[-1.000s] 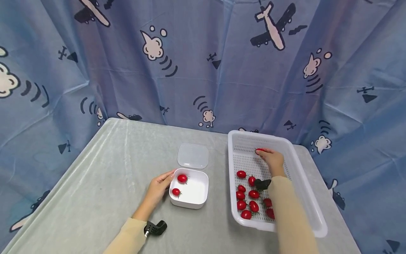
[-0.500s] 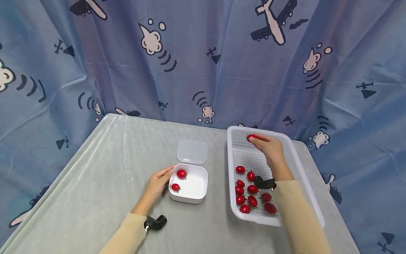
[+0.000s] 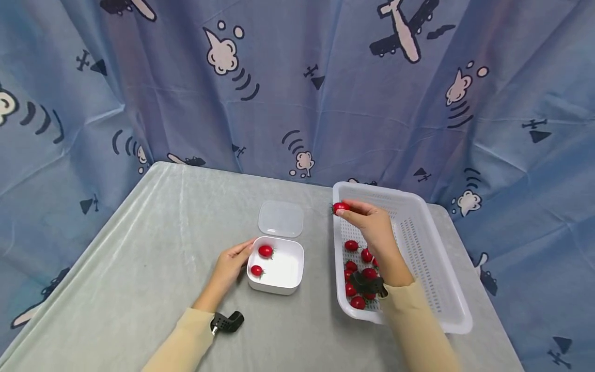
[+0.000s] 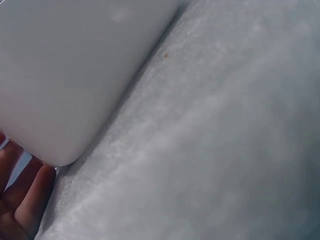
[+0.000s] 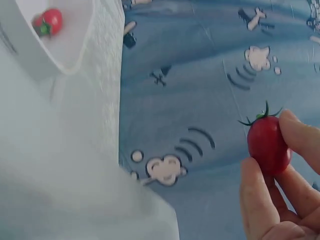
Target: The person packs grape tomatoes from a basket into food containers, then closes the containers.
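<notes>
My right hand (image 3: 367,219) pinches a red cherry tomato (image 3: 341,207) (image 5: 267,144) between thumb and fingertips, above the left rim of the white perforated basket (image 3: 427,258). Several more tomatoes (image 3: 358,268) lie at the basket's near left end. My left hand (image 3: 231,266) rests with straight fingers against the left side of a small white square container (image 3: 290,271) (image 4: 65,75), which holds two tomatoes (image 3: 265,251). In the left wrist view only fingertips (image 4: 22,200) show beside the container's corner.
A clear lid (image 3: 281,218) lies flat behind the container. The table (image 3: 139,258) is covered in a grey cloth. A blue curtain (image 3: 279,88) with plane and cloud prints hangs close behind and to both sides.
My right hand has lifted the tomato from the far end of the basket and carried it left to the basket's left rim. The left hand has stayed on the container.
</notes>
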`<state>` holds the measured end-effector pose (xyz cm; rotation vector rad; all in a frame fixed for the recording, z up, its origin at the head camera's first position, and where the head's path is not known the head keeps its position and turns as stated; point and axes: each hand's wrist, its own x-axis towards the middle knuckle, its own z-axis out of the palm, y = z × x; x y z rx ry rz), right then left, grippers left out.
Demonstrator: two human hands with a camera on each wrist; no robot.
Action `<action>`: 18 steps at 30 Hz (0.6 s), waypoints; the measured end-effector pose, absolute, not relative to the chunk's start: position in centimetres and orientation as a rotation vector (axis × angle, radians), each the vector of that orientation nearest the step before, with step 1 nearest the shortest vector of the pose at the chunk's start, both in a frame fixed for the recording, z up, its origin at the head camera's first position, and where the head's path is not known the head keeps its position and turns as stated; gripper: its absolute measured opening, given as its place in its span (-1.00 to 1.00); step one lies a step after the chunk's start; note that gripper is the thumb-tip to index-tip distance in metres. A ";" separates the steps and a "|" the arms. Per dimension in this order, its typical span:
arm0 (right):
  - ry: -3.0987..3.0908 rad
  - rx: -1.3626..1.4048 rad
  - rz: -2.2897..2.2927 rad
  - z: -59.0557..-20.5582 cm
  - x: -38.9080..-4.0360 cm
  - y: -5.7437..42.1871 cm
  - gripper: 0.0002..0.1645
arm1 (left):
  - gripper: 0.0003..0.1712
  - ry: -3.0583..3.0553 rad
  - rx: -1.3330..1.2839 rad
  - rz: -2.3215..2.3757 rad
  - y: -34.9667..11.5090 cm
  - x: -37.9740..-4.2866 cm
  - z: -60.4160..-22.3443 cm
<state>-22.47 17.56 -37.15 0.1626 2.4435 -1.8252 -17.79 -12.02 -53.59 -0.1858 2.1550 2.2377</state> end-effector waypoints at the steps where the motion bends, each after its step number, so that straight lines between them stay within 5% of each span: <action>1: 2.457 0.150 -1.798 -37.3 -22.1 17.2 -0.38 | -0.58 2.159 -0.182 2.232 -12.1 -17.8 -53.6; 18: 2.320 0.000 -1.865 -39.5 -17.4 10.2 -0.55 | -0.58 2.153 -0.168 2.230 -12.2 -17.9 -53.8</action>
